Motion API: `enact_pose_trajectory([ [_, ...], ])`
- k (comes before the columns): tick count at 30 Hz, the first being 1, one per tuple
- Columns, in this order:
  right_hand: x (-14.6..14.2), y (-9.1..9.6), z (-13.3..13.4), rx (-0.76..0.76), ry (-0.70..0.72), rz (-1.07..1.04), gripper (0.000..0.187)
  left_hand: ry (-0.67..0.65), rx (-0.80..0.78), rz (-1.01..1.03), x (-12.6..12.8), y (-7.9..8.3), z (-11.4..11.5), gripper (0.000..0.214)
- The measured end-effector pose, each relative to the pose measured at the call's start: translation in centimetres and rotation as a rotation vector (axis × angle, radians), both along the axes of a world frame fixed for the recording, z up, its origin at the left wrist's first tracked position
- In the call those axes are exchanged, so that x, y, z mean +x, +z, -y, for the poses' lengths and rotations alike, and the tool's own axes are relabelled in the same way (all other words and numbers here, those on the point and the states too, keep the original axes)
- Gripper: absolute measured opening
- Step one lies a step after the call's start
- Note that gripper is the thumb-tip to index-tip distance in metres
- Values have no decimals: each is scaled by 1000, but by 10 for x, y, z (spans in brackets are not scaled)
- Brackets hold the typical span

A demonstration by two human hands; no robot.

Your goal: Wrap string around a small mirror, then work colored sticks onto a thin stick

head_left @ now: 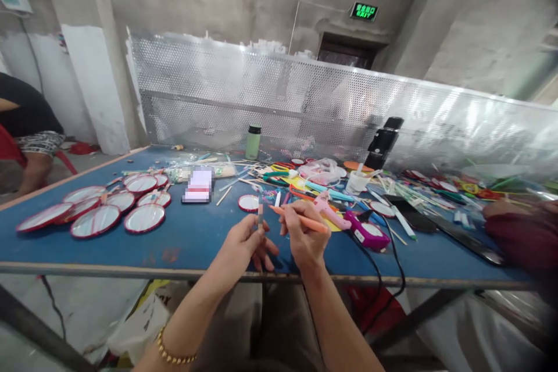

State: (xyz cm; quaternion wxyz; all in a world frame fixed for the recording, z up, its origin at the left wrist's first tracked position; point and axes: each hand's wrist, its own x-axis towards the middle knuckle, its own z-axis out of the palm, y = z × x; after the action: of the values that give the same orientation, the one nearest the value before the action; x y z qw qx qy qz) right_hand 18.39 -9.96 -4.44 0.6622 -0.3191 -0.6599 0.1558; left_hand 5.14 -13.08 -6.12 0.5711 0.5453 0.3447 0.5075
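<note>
My left hand [243, 239] pinches a thin, flat stick [260, 208] upright between thumb and fingers, near the table's front edge. Bands of colour seem to run along the stick. An orange marker pen [314, 224] is gripped in my right hand [301, 238], its tip pointing left at the stick; whether it touches the stick I cannot tell. Just behind my hands lies a small round red-rimmed mirror [249, 203]. A pink glue gun [330, 209] and a purple box-like object [369, 231] lie to the right of my right hand.
Several red-rimmed round mirrors [145, 218] overlap on the left of the blue table [196, 244]. A phone [198, 185], a green bottle [253, 142] and a white cup [357, 181] stand or lie farther back. Black cables [399, 261] hang over the front edge. Another person's sleeve [518, 232] is at right.
</note>
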Motion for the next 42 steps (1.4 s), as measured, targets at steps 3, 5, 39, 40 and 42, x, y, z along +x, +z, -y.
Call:
enact_pose_trajectory([
  [3,-1,-1,1,12,17,46,14,-14,0,-14,-1,2,0,28],
  [5,-2,-1,2,33,33,57,13,-11,10,-34,-1,2,0,29],
  [39,2,-6,6,28,45,42,17,-32,170,-164,1,-4,1,29],
  [40,2,-6,6,28,41,43,17,-38,168,-161,1,-4,1,30],
  [42,3,-6,6,30,30,52,18,-42,167,-156,1,-4,2,31],
])
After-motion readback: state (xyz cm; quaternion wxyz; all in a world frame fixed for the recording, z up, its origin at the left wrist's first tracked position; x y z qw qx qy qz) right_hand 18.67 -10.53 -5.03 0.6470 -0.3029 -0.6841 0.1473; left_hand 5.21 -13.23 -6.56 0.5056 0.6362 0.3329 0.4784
